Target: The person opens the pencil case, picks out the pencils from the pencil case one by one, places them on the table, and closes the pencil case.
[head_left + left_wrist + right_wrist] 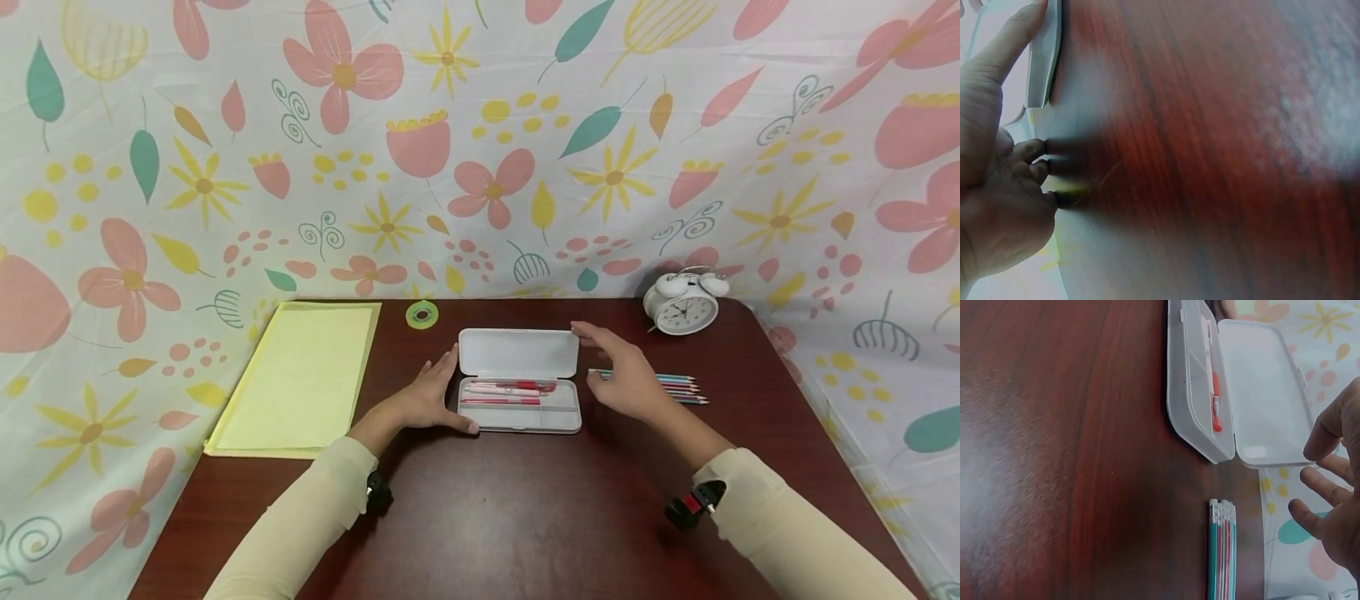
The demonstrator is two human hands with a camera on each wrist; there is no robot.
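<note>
A white pencil case lies on the table with its lid raised at the back. Inside it are red and white pens in the long compartment. My left hand spreads along the case's left side, its thumb on the front left corner; in the left wrist view the other fingertips come down at the tabletop. At the lid's upper right corner are the fingertips of my right hand, its fingers loosely extended. In the right wrist view a fingertip overlaps that corner of the lid.
Several pencils lie right of the case, partly behind the right hand. A white alarm clock stands at the back right. Left of the case lies a yellow folder, and a green tape roll sits near the patterned backdrop.
</note>
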